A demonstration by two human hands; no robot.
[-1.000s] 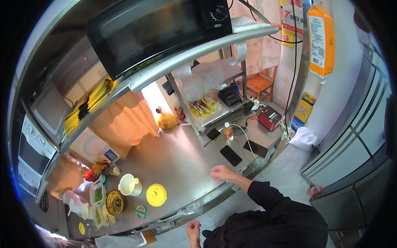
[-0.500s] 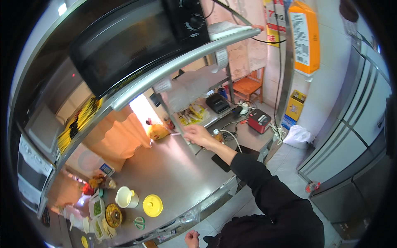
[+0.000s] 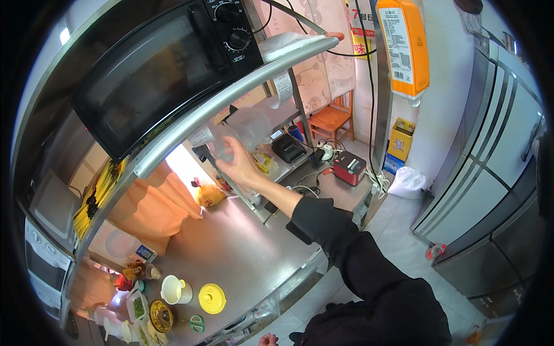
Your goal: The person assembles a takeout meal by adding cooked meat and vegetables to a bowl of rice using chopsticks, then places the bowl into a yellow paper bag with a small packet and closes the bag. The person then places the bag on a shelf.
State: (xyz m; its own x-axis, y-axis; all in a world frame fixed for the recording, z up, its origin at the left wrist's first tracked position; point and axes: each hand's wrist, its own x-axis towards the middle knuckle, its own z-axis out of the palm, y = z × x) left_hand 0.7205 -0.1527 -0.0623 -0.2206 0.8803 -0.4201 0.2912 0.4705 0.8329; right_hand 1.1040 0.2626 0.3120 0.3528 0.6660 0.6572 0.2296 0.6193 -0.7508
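My right hand reaches up under the overhead shelf, thumb and fingers apart and slightly curved. It is right beside thin, clear plastic bags hanging there; whether the fingertips touch them I cannot tell. Left of the hand, a white paper slip hangs from the shelf's metal rail. At the lower edge, my left hand shows only in part, its fingers curled and no object visible in them. On the steel counter stand a white tub, a yellow lid and green-handled scissors.
A black microwave sits on the shelf above my hand. Farther right are a black device, a red box-shaped device and loose cables. Food containers crowd the counter's left end. An orange carton hangs at the upper right.
My right hand has risen from over the counter to the hanging plastic bags, and its fingers have spread. My left hand sits lower, mostly cut off. The view has shifted a little.
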